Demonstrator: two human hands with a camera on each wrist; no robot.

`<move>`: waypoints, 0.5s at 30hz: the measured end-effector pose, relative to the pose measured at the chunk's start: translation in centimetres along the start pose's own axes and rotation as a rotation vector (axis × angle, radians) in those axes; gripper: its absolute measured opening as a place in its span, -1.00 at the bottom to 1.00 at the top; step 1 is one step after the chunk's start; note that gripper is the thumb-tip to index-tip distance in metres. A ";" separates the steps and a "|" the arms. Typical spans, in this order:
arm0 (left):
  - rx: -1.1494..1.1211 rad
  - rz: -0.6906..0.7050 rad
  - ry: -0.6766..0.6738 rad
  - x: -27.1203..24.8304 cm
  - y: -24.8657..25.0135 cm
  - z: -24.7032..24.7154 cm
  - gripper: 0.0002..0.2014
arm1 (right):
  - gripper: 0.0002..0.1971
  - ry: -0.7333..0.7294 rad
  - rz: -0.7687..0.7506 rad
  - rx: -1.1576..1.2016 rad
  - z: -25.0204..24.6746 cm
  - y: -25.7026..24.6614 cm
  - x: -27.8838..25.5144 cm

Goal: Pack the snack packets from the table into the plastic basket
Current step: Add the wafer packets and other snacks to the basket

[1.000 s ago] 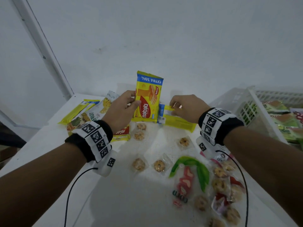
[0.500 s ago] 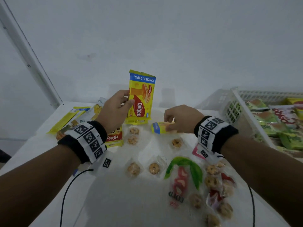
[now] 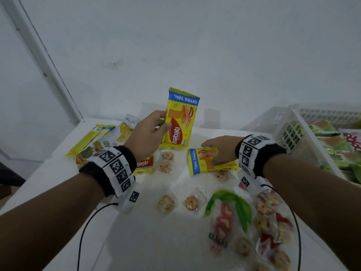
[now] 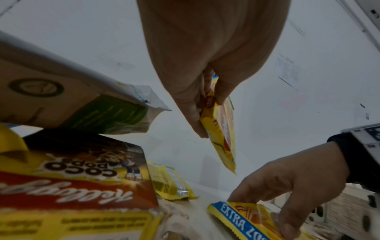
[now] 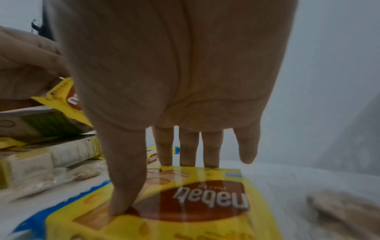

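My left hand point(image 3: 165, 119) holds a yellow Nabati wafer packet point(image 3: 180, 122) upright above the table's far side, thumb on its front and fingers behind; the left wrist view shows this pinch point(image 4: 207, 104) edge-on. A second Nabati packet point(image 3: 211, 161) lies flat, face up, on the table. My right hand point(image 3: 213, 151) arches over it, thumb pressing its top and fingers over the far edge point(image 5: 154, 183). The white plastic basket point(image 3: 289, 133) stands at the right with several green and red packets inside.
A Coco Pops box point(image 3: 144, 165) and long fruit-snack packets point(image 3: 109, 137) lie at the left, under my left wrist. Several clear-wrapped cookies point(image 3: 166, 202) and a green-and-red corn bag point(image 3: 228, 212) are scattered near me. A wall stands close behind the table.
My right hand has drawn the second wafer packet nearer and turned it flat, face up. My left hand has kept its packet upright, raised a little.
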State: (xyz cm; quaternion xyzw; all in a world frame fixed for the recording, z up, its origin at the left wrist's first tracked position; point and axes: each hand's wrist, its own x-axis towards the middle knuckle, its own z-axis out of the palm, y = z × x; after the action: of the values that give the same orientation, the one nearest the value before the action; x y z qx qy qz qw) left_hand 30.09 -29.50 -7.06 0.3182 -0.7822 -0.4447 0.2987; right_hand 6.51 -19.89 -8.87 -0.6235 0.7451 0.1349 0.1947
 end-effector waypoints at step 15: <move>-0.132 0.003 -0.038 1.0 1.3 0.4 -0.75 | -0.81 0.620 0.191 0.563 -2.8 3.1 -3.9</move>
State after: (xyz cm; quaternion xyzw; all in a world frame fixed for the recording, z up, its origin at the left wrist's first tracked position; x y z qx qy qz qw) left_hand 28.88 -29.60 -5.87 0.2883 -0.7572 -0.5007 0.3048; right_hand 3.74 -17.17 -4.74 -0.4850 0.8306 -0.2500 0.1110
